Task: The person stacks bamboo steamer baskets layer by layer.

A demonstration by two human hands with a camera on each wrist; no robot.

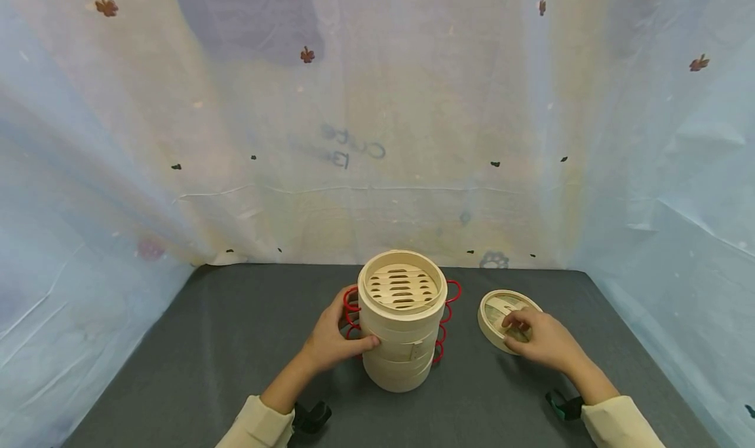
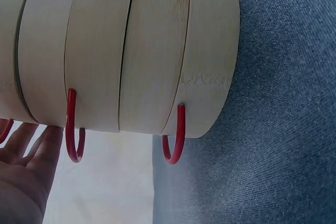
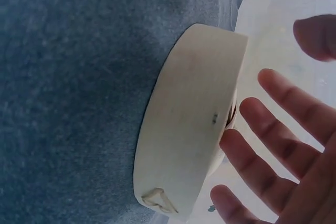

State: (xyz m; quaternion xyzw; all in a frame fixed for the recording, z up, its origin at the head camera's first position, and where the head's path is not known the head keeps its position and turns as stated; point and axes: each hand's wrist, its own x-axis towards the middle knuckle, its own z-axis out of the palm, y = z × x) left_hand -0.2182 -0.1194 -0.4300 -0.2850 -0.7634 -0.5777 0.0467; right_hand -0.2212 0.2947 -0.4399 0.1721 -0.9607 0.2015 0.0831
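A tall stack of round bamboo steamer baskets [image 1: 404, 333] stands upright on the table, its slatted top tier uncovered. Red loop handles [image 2: 178, 135] stick out from both sides. My left hand [image 1: 333, 336] holds the stack at its left side, thumb across the front and fingers round toward the back. To the right lies a shallow round bamboo steamer lid [image 1: 498, 302] with a woven inner face. Over its near right part is my right hand [image 1: 542, 340], fingers spread and loosely bent in the right wrist view; whether a fingertip touches the lid [image 3: 184, 119] I cannot tell.
Dark grey cloth covers the table [image 1: 248, 317]. Pale plastic sheeting [image 1: 377, 120] with small leaf-like marks hangs behind it and at both sides. A dark strap [image 1: 312, 416] is at my left wrist, another [image 1: 565, 405] at my right.
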